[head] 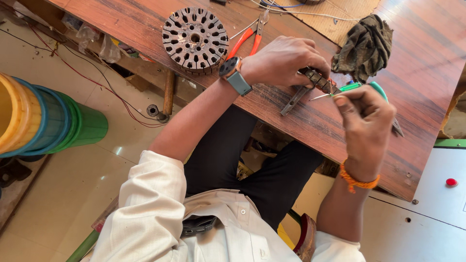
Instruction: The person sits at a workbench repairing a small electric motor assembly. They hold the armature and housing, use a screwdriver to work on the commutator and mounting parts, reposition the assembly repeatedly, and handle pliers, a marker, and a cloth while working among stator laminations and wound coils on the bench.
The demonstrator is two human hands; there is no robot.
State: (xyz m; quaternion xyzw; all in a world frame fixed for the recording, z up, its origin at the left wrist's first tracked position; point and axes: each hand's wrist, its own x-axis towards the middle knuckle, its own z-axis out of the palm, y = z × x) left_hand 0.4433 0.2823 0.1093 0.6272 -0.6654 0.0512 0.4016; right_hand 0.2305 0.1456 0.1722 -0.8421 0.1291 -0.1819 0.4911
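Observation:
My left hand (281, 60), with a watch on its wrist, grips a small dark metal part (318, 80) over the wooden table (145, 24). My right hand (366, 116), an orange thread around its wrist, holds a green-handled screwdriver (361, 87) whose thin metal tip points left toward that part. A flat grey metal strip (293, 101) lies on the table just below my left hand.
A round slotted stator core (195, 39) sits at the table's far left, with orange-handled pliers (247, 40) beside it. A dark crumpled rag (366, 46) lies right of my hands. Stacked plastic buckets (48, 119) stand on the floor at left. A white panel with a red button (451, 182) is at right.

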